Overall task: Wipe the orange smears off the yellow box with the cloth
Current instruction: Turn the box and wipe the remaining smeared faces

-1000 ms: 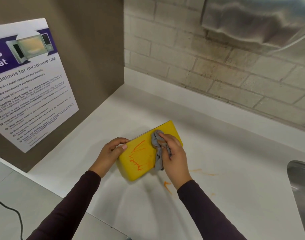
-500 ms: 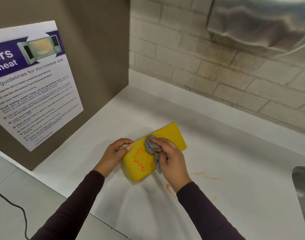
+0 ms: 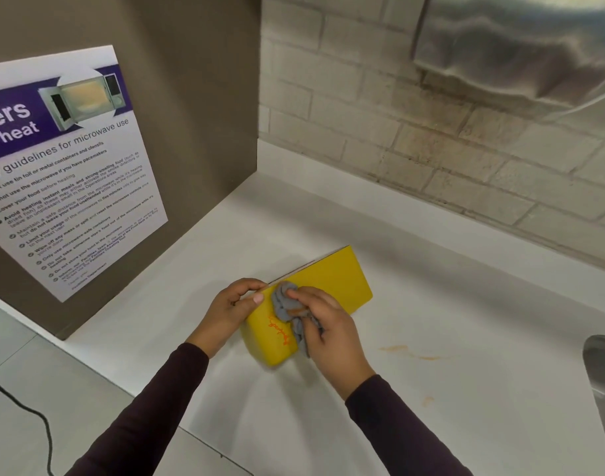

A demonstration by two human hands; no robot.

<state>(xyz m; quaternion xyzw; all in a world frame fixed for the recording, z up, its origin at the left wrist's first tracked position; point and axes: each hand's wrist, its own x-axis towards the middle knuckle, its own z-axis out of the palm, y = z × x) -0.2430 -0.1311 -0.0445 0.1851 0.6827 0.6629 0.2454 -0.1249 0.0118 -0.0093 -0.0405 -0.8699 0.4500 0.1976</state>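
Note:
A yellow box (image 3: 335, 278) lies on the white counter (image 3: 466, 304), tilted with its near end toward me. My left hand (image 3: 230, 309) grips its left edge, thumb on top. My right hand (image 3: 328, 333) holds a bunched grey cloth (image 3: 284, 304) and presses it on the box's top face. A thin patch of orange smears (image 3: 278, 329) shows on the box just left of the cloth. The cloth carries an orange stain.
Orange smears (image 3: 411, 352) mark the counter right of the box. A brown panel with a microwave poster (image 3: 64, 173) stands at the left. A brick wall (image 3: 431, 149) runs behind, a metal dispenser (image 3: 514, 46) hangs above, and a sink edge (image 3: 603, 372) is at the right. A black cable (image 3: 43, 424) lies on the floor.
My right hand has dragged the cloth leftward across the box's top. The orange smears have shrunk to a small patch. My left hand keeps its grip.

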